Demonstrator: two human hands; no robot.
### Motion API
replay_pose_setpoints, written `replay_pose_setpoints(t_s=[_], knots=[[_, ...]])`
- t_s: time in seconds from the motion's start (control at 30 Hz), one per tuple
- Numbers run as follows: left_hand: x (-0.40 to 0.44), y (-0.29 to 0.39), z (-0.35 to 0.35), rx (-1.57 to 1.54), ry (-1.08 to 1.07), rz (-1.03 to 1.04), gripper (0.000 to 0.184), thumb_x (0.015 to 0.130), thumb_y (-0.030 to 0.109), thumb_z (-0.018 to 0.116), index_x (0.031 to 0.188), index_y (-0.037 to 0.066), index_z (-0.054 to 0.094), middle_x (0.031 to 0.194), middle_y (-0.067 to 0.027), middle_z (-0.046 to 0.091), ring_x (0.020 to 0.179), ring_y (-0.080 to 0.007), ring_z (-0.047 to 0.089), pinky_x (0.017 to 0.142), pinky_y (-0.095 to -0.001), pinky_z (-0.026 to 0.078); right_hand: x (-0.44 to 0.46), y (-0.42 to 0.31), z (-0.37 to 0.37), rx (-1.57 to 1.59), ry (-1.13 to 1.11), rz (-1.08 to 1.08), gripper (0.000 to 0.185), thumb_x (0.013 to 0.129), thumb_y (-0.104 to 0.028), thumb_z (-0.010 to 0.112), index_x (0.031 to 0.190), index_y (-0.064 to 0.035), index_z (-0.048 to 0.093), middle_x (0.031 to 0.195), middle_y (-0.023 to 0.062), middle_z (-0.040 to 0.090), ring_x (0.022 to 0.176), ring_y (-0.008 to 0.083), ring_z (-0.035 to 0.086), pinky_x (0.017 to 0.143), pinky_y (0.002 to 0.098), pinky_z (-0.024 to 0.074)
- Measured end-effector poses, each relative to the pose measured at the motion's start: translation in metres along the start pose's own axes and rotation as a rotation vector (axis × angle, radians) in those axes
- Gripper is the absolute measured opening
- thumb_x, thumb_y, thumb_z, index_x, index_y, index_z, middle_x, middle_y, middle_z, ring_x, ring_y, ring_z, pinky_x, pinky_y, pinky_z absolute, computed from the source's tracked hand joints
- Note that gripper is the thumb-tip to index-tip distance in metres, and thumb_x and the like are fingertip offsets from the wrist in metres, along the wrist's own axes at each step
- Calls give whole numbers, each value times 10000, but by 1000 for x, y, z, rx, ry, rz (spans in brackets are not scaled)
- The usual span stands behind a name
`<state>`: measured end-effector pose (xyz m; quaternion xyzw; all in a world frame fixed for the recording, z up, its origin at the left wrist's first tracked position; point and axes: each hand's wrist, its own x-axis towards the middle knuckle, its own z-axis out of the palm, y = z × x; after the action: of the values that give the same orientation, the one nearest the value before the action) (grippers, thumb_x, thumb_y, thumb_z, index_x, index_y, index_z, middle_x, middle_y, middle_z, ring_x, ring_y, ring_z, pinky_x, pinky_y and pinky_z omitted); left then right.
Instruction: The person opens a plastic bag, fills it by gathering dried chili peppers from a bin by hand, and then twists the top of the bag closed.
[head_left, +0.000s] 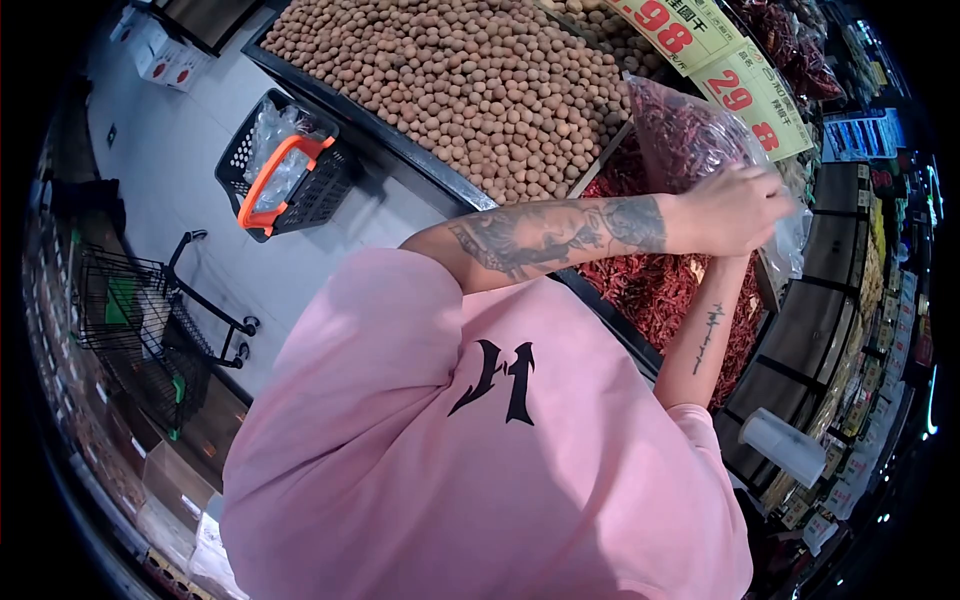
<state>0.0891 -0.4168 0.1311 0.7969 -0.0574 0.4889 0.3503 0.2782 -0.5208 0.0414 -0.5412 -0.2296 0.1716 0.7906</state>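
Note:
A clear plastic bag of dried red chilies (690, 130) hangs over the chili bin, bulging toward the upper left. My left hand (735, 210) is closed around the gathered neck of this bag, its fingers curled. Loose clear plastic (792, 240) sticks out on the far side of the fist. My right forearm (708, 335) rises from below to the same spot, and the right hand is mostly hidden behind the left, so its fingers cannot be made out. Loose dried red chilies (640, 295) fill the bin under both arms.
A large bin of round brown dried fruit (470, 85) adjoins the chilies. Yellow price signs (740, 95) stand behind. On the floor at left are a black basket (285, 165) with an orange handle and a shopping cart (130, 310). A plastic bag roll (783, 447) sits at right.

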Motion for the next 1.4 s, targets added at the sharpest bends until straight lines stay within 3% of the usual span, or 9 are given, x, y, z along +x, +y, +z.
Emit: replay_pose_setpoints(t_s=[0.2, 0.4, 0.53, 0.63, 0.73, 0.93, 1.13, 1.23, 1.4], knots=[[-27, -76, -65, -123, 354, -386, 292, 918, 213, 615, 1117, 1, 638, 1084, -140, 613, 975, -258, 614, 861, -387, 501, -35, -80, -34, -50, 85, 209, 644, 1017, -445, 416, 1291, 134, 487, 1215, 241, 596, 1096, 334, 614, 957, 458, 496], [-101, -71, -33, -1284, -707, -1350, 803, 972, 665, 318, 1335, -35, 472, 1268, -247, 596, 1115, -385, 626, 826, -487, 576, -82, -108, 25, 318, -106, 274, 604, 1005, -406, 427, 1336, 98, 463, 1284, 264, 557, 1170, 371, 573, 1026, 505, 451], [-125, -47, -20, -1827, -743, -997, 744, 976, 620, 389, 1358, -12, 477, 1354, -214, 547, 1149, -375, 607, 935, -526, 545, -88, -117, 41, 179, -147, 272, 630, 1008, -428, 421, 1396, 68, 406, 1366, 228, 510, 1217, 356, 543, 1050, 503, 432], [-107, -66, 12, -1685, -251, -1217, 751, 928, 332, 664, 1471, -11, 275, 1386, -185, 482, 1251, -268, 511, 985, -448, 494, -100, -124, 62, -209, 52, 111, 649, 1024, -433, 411, 1487, 9, 309, 1510, 162, 388, 1350, 315, 427, 1127, 469, 357], [-79, -55, -21, -1159, 94, -658, 750, 856, 151, 723, 1470, 38, 309, 1285, -192, 560, 1189, -192, 546, 991, -365, 464, -100, -133, 53, -316, 116, 136, 632, 1043, -425, 383, 1522, -29, 271, 1571, 126, 313, 1424, 272, 336, 1166, 439, 306], [-92, -48, -59, -1331, -376, -721, 324, 973, 208, 567, 1232, 16, 597, 819, -59, 689, 783, -139, 665, 746, -267, 519, -89, -150, -11, -611, 171, 122, 546, 1037, -362, 459, 1462, -22, 421, 1486, 126, 441, 1308, 243, 476, 1115, 399, 356], [-155, -38, -21, -1446, -780, -1389, 605, 1034, 504, 384, 1395, 22, 442, 1000, -158, 671, 806, -185, 665, 690, -298, 547, -91, -177, -17, -522, 240, 54, 587, 1030, -419, 441, 1449, -8, 427, 1401, 156, 516, 1230, 255, 538, 1070, 402, 410], [-158, -33, -3, -1717, -1067, -1394, 879, 980, 685, 123, 1471, -10, 342, 1096, -247, 660, 859, -263, 690, 657, -325, 551, -111, -173, 18, -471, 221, 121, 617, 1021, -466, 434, 1446, -18, 427, 1410, 178, 496, 1258, 297, 522, 1069, 437, 423], [-172, -25, 31, -2295, -1326, -980, 861, 984, 666, 152, 1454, -24, 361, 1204, -311, 608, 1017, -320, 674, 788, -364, 574, -136, -154, 60, -230, 13, 229, 664, 1021, -504, 377, 1415, 29, 413, 1484, 239, 404, 1345, 360, 436, 1117, 507, 369]])
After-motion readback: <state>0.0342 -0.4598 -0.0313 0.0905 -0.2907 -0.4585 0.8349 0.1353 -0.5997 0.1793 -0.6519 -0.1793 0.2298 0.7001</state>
